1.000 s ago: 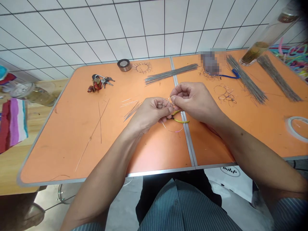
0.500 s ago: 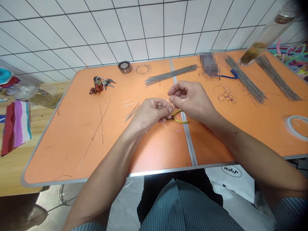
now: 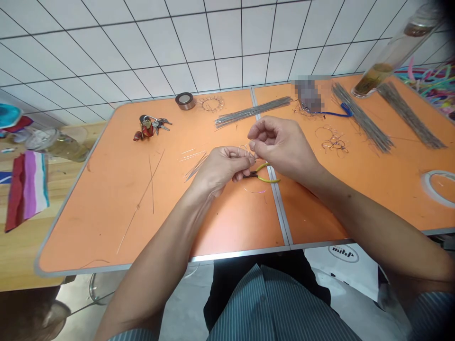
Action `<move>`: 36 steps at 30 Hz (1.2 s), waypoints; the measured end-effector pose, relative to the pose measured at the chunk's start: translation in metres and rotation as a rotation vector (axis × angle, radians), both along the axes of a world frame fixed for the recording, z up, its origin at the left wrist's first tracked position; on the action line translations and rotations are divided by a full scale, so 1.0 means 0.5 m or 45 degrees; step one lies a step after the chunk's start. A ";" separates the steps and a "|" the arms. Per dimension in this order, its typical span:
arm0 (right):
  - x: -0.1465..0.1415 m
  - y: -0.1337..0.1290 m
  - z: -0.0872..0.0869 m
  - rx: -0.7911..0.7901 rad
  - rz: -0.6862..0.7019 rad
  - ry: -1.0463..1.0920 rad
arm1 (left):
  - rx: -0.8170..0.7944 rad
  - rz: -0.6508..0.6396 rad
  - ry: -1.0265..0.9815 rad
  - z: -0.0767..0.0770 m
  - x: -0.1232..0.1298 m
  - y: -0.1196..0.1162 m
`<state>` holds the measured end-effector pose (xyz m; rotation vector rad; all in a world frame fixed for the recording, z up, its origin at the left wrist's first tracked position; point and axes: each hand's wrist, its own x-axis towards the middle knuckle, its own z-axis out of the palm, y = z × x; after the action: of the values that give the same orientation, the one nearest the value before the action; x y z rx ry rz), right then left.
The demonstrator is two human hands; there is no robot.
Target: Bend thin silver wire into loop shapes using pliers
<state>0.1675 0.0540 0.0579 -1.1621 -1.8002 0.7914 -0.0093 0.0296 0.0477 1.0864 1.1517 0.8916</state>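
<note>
My left hand [image 3: 227,166] is closed in a pinch on a thin wire [image 3: 243,150] bent into a small loop. Close to its right, my right hand [image 3: 273,139] pinches with thumb and index finger at the same wire; the exact grip point is too small to tell. Below the hands, pliers with yellow handles [image 3: 269,179] lie on the orange table [image 3: 241,222], their jaws partly hidden by my left hand. A thin curved wire with small pink beads [image 3: 262,192] shows just under the pliers. Short straight wires [image 3: 195,166] lie left of my left hand.
Keys [image 3: 152,125], a tape roll [image 3: 185,100] and a wire ring [image 3: 212,103] sit at the back left. Wire bundles [image 3: 252,112] [image 3: 362,118] lie behind and right. A glass bottle [image 3: 380,71] stands at the back right, a white ring [image 3: 428,184] at the right.
Both hands stay pinched close together, with slight finger movement. The beaded wire below them appears a little shifted. The view has moved slightly.
</note>
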 end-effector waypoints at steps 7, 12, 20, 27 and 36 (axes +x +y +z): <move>0.005 0.003 0.002 -0.049 0.026 0.072 | 0.012 -0.013 -0.039 0.005 0.003 -0.003; 0.003 -0.001 0.004 -0.128 0.013 0.163 | 0.059 -0.107 -0.097 -0.004 -0.005 -0.002; 0.001 -0.002 -0.001 -0.124 -0.029 0.170 | 0.032 -0.130 -0.112 -0.009 -0.005 0.000; -0.006 -0.007 0.003 -0.152 -0.037 0.223 | -0.019 -0.124 -0.169 -0.009 -0.005 -0.001; -0.013 -0.007 -0.004 -0.149 -0.025 0.241 | 0.000 -0.074 -0.161 -0.006 0.000 0.001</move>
<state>0.1611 0.0506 0.0558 -1.1372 -1.6022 0.9730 -0.0092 0.0300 0.0447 1.0436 1.0110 0.9018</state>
